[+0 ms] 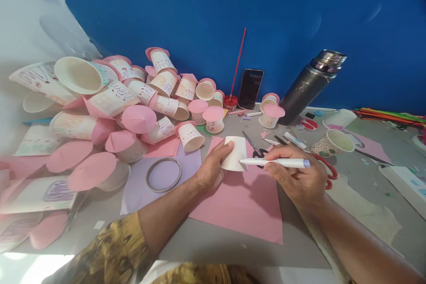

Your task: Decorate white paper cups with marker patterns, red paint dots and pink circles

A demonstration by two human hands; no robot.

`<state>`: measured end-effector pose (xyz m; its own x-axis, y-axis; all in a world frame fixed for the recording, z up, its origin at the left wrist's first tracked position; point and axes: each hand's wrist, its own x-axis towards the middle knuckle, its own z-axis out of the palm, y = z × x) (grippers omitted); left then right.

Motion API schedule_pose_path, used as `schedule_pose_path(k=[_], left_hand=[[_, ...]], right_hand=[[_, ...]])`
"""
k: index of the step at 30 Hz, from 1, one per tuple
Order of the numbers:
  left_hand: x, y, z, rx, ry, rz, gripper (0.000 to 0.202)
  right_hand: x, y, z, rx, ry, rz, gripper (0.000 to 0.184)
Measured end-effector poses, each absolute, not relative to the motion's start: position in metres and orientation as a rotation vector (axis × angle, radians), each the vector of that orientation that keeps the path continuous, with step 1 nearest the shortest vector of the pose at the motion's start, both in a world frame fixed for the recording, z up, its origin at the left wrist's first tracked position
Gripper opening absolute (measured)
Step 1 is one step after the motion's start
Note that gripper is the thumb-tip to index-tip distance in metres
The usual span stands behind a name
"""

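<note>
My left hand (213, 167) has its grip clamped on the upturned white paper cup (234, 153), which stands on a pink paper sheet (239, 206) near the desk's front edge. My right hand (299, 179) pinches a white marker pen (276, 162) against it. Squeezing may dent the wall and skid the tip.

A deep blue wall (199, 9) fills the back and meets a pale white wall (23, 13) at the left. A grey tabletop (213, 242) stretches below, with bright glare along its near left edge.
</note>
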<state>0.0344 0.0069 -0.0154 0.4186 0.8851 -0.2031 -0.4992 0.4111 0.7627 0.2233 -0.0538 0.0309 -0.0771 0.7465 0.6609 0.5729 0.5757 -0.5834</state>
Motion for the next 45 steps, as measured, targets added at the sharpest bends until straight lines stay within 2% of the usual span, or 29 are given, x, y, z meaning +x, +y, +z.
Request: schedule_pose_path(k=[3,10,21,31,38,45], left_hand=[[0.0343,0.0069,-0.0144,0.685,0.658,0.943,0.044],[0.0355,0.0072,-0.0173,0.661,0.638,0.972,0.032],[0.0345,0.0065,-0.0125,0.601,0.669,0.966,0.028],[0.0349,0.0071,-0.012,0.562,0.646,1.0,0.035],[0.0357,0.0058,-0.0146,0.545,0.628,0.98,0.037],[0.0376,0.0044,-0.014,0.508,0.639,0.994,0.037]], right_hand=[[0.2217,-0.0539,0.0311,-1.077,-1.772,0.204,0.002],[0.2223,-0.0511,0.0322,-1.066,-1.765,0.158,0.001],[0.2188,-0.0551,0.0331,-1.056,-1.818,0.109,0.005],[0.2192,-0.0557,0.0351,-1.164,-1.73,0.037,0.008],[0.2185,-0.0569,0.032,-1.046,-1.794,0.007,0.001],[0.2198,-0.0558,0.0275,-1.035,-1.792,0.025,0.003]])
